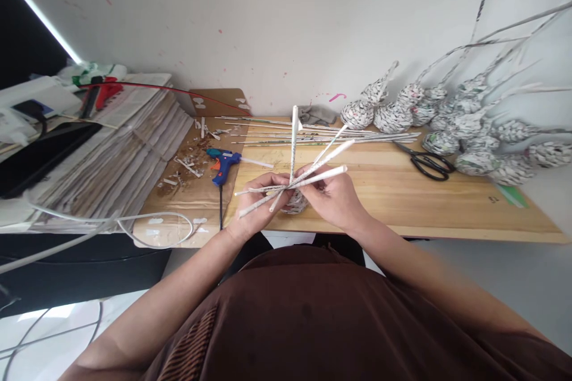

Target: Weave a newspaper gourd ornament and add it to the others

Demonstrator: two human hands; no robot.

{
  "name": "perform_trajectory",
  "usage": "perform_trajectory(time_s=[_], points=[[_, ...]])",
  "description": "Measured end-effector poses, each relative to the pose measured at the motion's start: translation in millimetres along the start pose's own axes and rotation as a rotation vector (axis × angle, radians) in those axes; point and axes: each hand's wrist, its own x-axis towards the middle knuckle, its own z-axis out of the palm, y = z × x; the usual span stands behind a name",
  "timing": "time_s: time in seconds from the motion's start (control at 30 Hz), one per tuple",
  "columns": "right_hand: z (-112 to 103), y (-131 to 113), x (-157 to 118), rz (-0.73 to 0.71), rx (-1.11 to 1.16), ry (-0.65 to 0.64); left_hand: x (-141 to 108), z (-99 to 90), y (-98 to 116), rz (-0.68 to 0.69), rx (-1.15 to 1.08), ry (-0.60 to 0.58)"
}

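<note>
Left hand (255,201) and right hand (336,199) each close a pinching grip on the woven paper piece (295,203), at twelve o'clock from the brown shirt (308,321); it looks light, crushable, best held where the spokes (333,157) cross.

Wall: white wall (277,18), speckled pink.
Far left: tall stack of newspapers (138,152), with a black slab-like device (44,158) and a red-handled tool (107,92) on top.
Cardboard: brown cardboard sheet (203,193) strewn with paper scraps (188,166); on its right edge, a blue glue gun (226,161).
Tabletop, right: black scissors (431,165) beside clustered woven-paper gourds (393,118).
Back edge: crumpled grey cloth (317,115) against the wall.
Near left: looped white cable (53,250).
</note>
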Motion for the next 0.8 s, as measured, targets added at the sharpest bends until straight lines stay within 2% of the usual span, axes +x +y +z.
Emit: perform_trajectory(time_s=[0.13,0.23,0.33,0.4,0.47,0.53,0.6,0.67,0.8], points=[[-11.8,3.8,-8.0,0.061,0.143,-0.063,-1.0,0.7,3.0,-0.016,-0.002,0.002],[-38.2,14.1,-13.4,0.108,0.093,-0.008,-1.1,-0.6,4.8,-0.028,-0.001,0.013],[-83.6,35.2,-15.2,0.143,-0.209,0.154,-0.1,-5.6,6.0,-0.046,0.001,-0.003],[-119.4,53.6,-14.4,0.205,-0.58,0.234,1.3,-11.2,5.4,-0.054,0.017,-0.017],[-152.9,71.7,-12.9,0.263,-1.023,0.227,2.8,-17.5,3.2,-0.061,0.033,-0.03],[-179.0,85.7,-11.2,0.307,-1.119,0.213,3.9,-23.2,0.3,-0.076,0.037,-0.043],[-195.9,94.7,-9.8,0.32,-1.152,0.163,4.5,-27.6,-1.7,-0.1,0.025,-0.056],[-206.3,100.0,-8.5,0.332,-1.181,0.159,5.0,-31.1,-1.8,-0.123,0.001,-0.071],[-223.1,107.7,-4.0,0.362,-1.254,0.242,7.7,-39.9,1.3,-0.167,-0.029,-0.094]])
